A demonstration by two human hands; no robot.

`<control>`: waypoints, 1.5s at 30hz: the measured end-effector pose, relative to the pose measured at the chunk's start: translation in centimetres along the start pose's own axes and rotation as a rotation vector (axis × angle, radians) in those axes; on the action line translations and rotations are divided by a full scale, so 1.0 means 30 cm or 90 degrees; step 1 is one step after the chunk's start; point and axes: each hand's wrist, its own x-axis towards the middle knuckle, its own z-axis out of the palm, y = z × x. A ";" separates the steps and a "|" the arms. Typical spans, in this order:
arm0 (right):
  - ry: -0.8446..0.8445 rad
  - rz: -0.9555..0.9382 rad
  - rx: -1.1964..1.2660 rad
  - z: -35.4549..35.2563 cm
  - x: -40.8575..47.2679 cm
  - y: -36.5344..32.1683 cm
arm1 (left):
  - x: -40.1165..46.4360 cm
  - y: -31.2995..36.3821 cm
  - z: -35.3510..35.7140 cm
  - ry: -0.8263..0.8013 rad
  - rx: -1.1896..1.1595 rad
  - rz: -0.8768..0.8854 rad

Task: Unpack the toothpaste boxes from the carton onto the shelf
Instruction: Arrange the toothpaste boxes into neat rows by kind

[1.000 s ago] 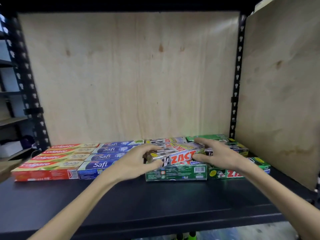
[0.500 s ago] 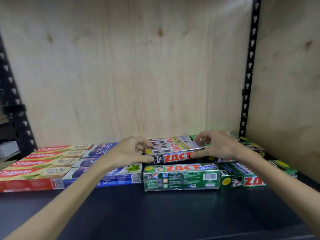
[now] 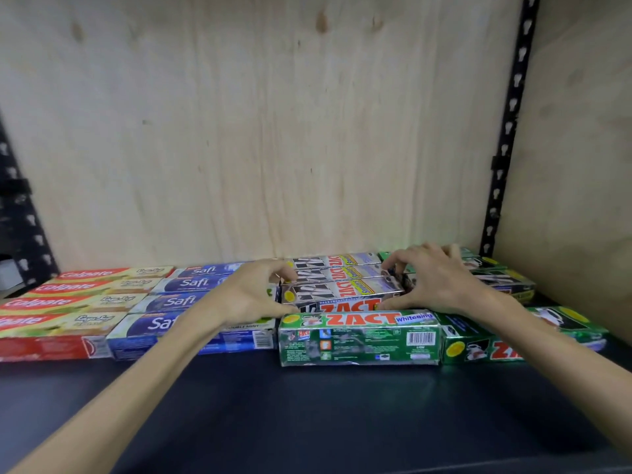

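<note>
Step (judged): seating one silver Zact box (image 3: 342, 291) into the row at 12 o'clock, behind the green Zact box (image 3: 359, 336).
Left hand (image 3: 253, 295): fingers curled, thumb and fingertips pinching the silver box's left end.
Right hand (image 3: 434, 282): fingers curled over the right end, thumb low at the front edge; gripping.
Box position: lying flat, touching the green box in front and another silver box behind.
Shelf (image 3: 307, 422): dark, smooth, matte; plywood back panel (image 3: 273, 131), grainy with knots.
Neighbours: Safi boxes (image 3: 191, 302) at 10 o'clock, Colgate boxes (image 3: 68, 302) at 9 o'clock.
Materials: thin glossy card, long rectangular; green box looks creased.
Risk: tight gap; pressing down could crush the card or nudge the front green box toward the shelf edge.
Carton: not in view.
</note>
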 end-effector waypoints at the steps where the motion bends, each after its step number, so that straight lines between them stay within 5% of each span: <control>1: -0.002 0.000 0.000 0.002 -0.003 -0.004 | 0.002 -0.007 0.001 -0.002 -0.007 -0.009; 9: 0.063 0.027 0.145 -0.038 -0.051 -0.011 | -0.037 0.009 -0.043 -0.051 -0.141 -0.018; 13: 0.054 -0.011 0.272 -0.063 -0.141 -0.032 | -0.114 0.049 -0.036 0.030 -0.139 0.061; 18: 0.018 -0.053 0.233 -0.063 -0.236 -0.078 | -0.210 0.116 0.032 0.040 -0.067 0.182; 45: 0.094 -0.088 0.274 -0.036 -0.559 -0.207 | -0.540 0.210 0.071 0.039 -0.188 0.095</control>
